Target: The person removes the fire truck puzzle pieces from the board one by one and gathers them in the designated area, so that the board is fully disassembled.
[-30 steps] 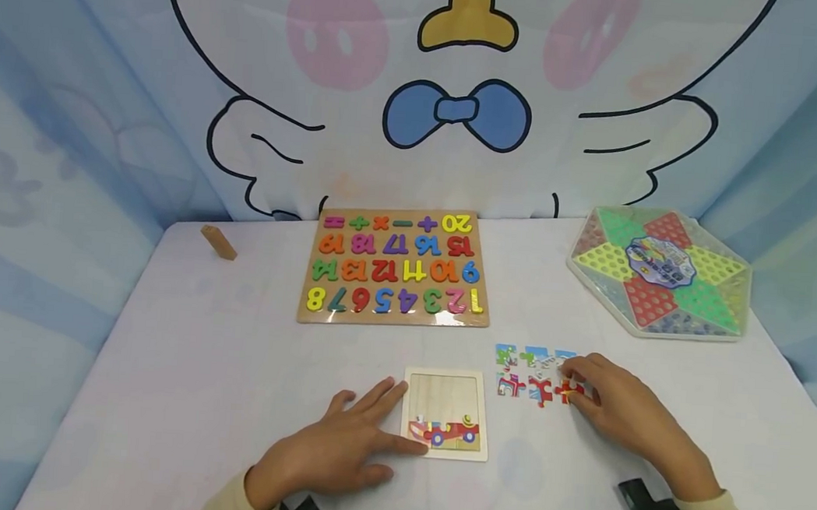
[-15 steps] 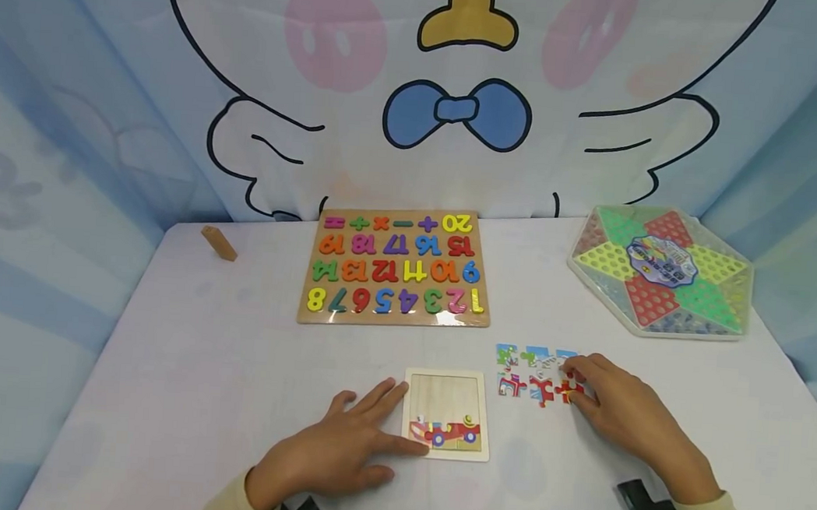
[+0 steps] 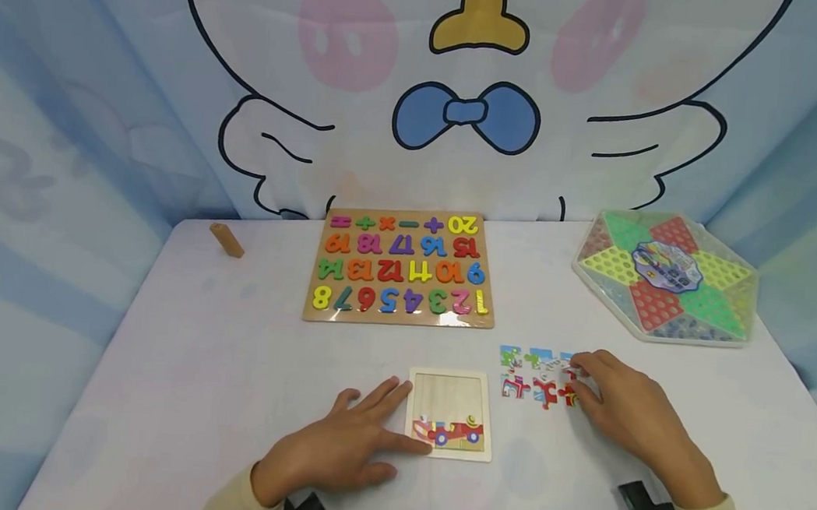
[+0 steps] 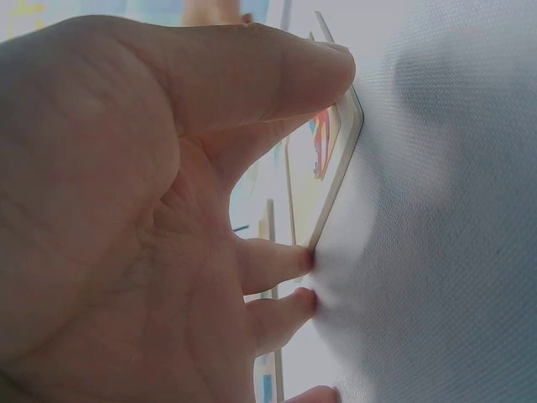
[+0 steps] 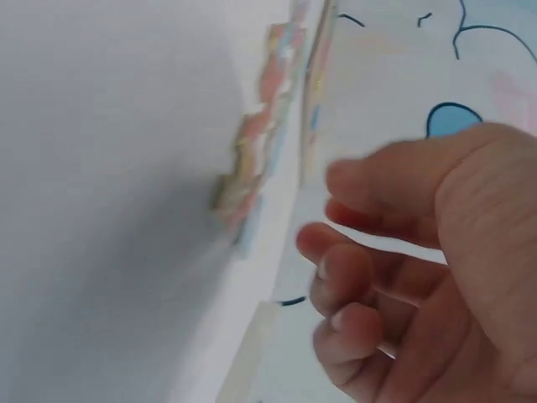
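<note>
In the head view a small wooden puzzle tray (image 3: 449, 398) lies flat at the table's near middle. Joined pieces along its lower edge form a red vehicle (image 3: 448, 431). My left hand (image 3: 341, 446) has its fingers spread, with fingertips at the tray's left edge and lower left corner; the left wrist view (image 4: 336, 180) shows the tray beside the thumb. To the right lie loose jigsaw pieces (image 3: 545, 393) in two rows. Over the rightmost ones hovers my right hand (image 3: 634, 409), fingers loosely bent. The right wrist view shows a gap between its fingertips and the pieces (image 5: 252, 159).
Behind the tray lies a number board (image 3: 400, 270) with colourful digits. A hexagonal game box (image 3: 667, 279) occupies the back right, and a small wooden block (image 3: 227, 240) the back left. A printed cloth backdrop (image 3: 456, 172) rises behind the white-covered table (image 3: 233, 369).
The head view has shifted slightly. My right thumb and fingers have drawn up a little from the rightmost pieces, showing more of them. My left hand keeps its place at the tray.
</note>
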Action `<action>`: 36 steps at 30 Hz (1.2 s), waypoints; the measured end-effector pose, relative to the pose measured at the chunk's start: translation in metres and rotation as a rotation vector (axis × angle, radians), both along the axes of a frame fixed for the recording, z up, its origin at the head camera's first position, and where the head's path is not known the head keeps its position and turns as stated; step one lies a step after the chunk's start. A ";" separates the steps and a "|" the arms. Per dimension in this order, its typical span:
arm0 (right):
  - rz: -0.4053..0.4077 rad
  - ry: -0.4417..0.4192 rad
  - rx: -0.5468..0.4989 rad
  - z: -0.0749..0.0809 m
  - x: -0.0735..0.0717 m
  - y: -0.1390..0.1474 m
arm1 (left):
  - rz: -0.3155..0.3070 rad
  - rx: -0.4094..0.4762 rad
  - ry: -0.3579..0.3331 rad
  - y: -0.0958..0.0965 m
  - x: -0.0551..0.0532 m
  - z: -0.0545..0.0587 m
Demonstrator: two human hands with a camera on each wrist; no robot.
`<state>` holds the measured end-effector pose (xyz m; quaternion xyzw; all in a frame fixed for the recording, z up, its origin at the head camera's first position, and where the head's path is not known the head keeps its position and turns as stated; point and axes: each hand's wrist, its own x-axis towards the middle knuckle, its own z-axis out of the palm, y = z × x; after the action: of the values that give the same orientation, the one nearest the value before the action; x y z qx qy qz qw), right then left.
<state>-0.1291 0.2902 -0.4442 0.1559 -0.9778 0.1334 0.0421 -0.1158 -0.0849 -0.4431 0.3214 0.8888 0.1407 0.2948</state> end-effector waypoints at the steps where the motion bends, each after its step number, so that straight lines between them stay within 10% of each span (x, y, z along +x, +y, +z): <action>1: 0.000 0.043 -0.008 0.002 0.000 -0.002 | -0.001 0.001 0.002 0.000 0.000 0.000; 7: 0.084 0.113 -0.042 0.017 -0.001 -0.042 | -0.003 -0.010 0.005 0.000 0.000 0.000; 19: 0.503 -0.256 -0.015 0.004 0.005 -0.133 | -0.053 0.005 0.021 -0.001 -0.001 -0.005; 36: 0.521 -0.301 -0.032 -0.006 0.008 -0.149 | -0.113 0.033 -0.004 -0.010 -0.007 0.003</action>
<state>-0.1216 0.1408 -0.4503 0.3794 -0.8978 0.1769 -0.1367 -0.1224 -0.0949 -0.4402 0.3755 0.8662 0.1390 0.2989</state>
